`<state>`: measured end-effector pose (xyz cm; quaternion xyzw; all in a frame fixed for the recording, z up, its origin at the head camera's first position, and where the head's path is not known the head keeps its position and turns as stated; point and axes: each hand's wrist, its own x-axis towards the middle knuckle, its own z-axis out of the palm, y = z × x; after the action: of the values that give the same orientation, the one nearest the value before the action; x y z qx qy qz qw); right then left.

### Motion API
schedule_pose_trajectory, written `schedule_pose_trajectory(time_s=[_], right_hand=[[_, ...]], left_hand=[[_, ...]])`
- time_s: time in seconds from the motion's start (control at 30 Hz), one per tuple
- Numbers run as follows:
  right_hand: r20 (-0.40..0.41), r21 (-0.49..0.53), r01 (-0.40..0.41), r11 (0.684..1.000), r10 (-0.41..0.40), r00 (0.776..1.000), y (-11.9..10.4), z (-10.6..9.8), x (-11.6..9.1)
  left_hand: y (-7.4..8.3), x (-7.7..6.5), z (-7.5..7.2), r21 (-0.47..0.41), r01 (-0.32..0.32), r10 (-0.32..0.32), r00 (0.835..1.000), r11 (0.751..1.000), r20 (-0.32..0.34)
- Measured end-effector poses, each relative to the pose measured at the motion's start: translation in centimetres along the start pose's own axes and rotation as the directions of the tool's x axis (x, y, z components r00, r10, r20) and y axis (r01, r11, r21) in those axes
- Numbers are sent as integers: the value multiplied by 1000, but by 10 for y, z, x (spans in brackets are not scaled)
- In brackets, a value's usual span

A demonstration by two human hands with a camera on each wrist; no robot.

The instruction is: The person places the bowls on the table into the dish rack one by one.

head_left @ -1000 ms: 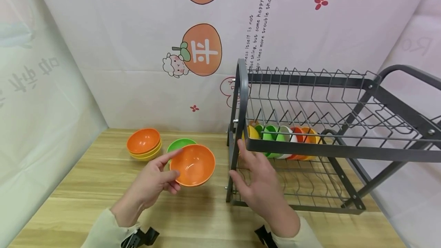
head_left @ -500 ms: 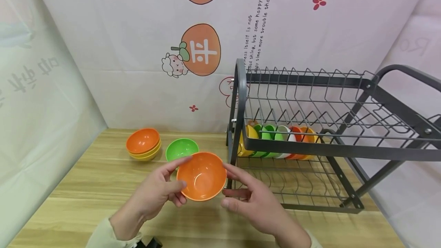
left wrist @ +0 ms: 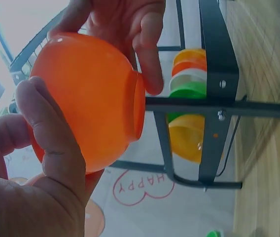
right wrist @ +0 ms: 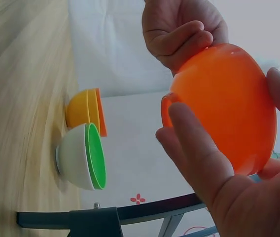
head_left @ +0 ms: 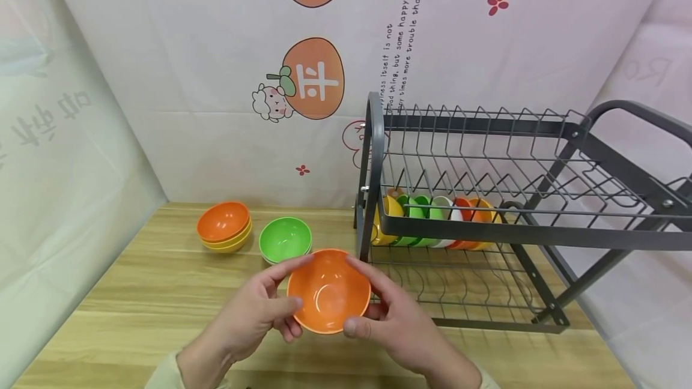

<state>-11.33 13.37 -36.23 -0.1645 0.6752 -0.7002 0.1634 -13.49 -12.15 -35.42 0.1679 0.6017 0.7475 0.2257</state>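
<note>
An orange bowl (head_left: pixel 331 296) is held between both hands above the table, its inside tilted toward the head camera. My left hand (head_left: pixel 254 311) grips its left rim, thumb on the inner side and fingers behind. At the right rim, my right hand (head_left: pixel 397 320) grips it with the thumb in front and the index finger along the top edge. The right wrist view shows right-hand fingers (right wrist: pixel 194 143) against the outside near the foot ring. Just behind the held bowl, a green bowl (head_left: pixel 285 239) sits nested in a white one (right wrist: pixel 73 157) on the table.
A dark two-tier dish rack (head_left: pixel 459 230) stands at the right. Its lower tier holds a row of yellow, green, white, red and orange bowls (head_left: pixel 437 221) on edge. At the back left is a stack with an orange bowl (head_left: pixel 223 222) over yellow ones (head_left: pixel 229 246) on the wooden table (head_left: pixel 124 305).
The orange bowl has moved right and toward the person in the left hand. My right hand has come from beside the rack to the bowl's right rim and taken hold of it.
</note>
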Motion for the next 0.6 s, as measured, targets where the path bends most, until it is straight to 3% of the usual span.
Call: schedule_pose_trajectory(time_s=[0.2, 0.43, 0.6], right_hand=[[3, 48, -47, 998, 47, 999, -2, -5, -1], [16, 53, -132, 990, 131, 991, -10, -22, -7], [23, 4, -149, 989, 149, 989, -16, -47, -22]], left_hand=[[-4, 1, 6, -14, -1, 1, 1000, 1000, -5], [-10, 5, 5, 74, -29, 24, 998, 997, 65], [-19, 20, 3, 175, -133, 125, 991, 976, 54]])
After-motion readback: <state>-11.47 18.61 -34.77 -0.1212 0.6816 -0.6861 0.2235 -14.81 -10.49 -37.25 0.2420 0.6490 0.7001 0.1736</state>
